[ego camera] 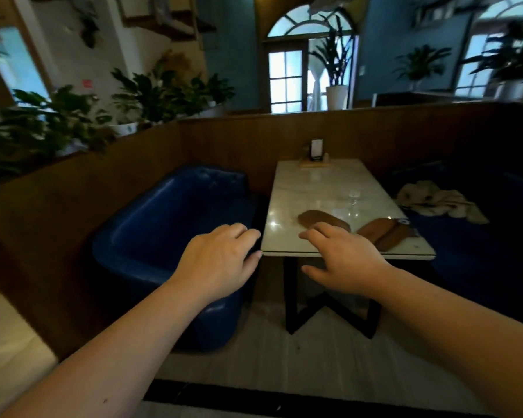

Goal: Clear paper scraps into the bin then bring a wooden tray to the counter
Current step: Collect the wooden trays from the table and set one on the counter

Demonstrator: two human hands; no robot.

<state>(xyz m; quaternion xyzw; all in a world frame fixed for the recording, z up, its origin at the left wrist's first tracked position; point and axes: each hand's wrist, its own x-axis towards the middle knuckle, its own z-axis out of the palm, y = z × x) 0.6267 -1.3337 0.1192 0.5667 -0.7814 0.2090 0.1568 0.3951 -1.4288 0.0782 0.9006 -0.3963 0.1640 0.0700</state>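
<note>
Reaching toward the table (314,182), left hand (221,260) and right hand (344,260) are both spread open, empty. Those wooden trays (384,233) look stiff, light and smooth, so I'd pinch one by its long edges.

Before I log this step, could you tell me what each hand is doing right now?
Left hand: open, empty, near the table corner.
Right hand: open, empty, before the table edge.
</note>
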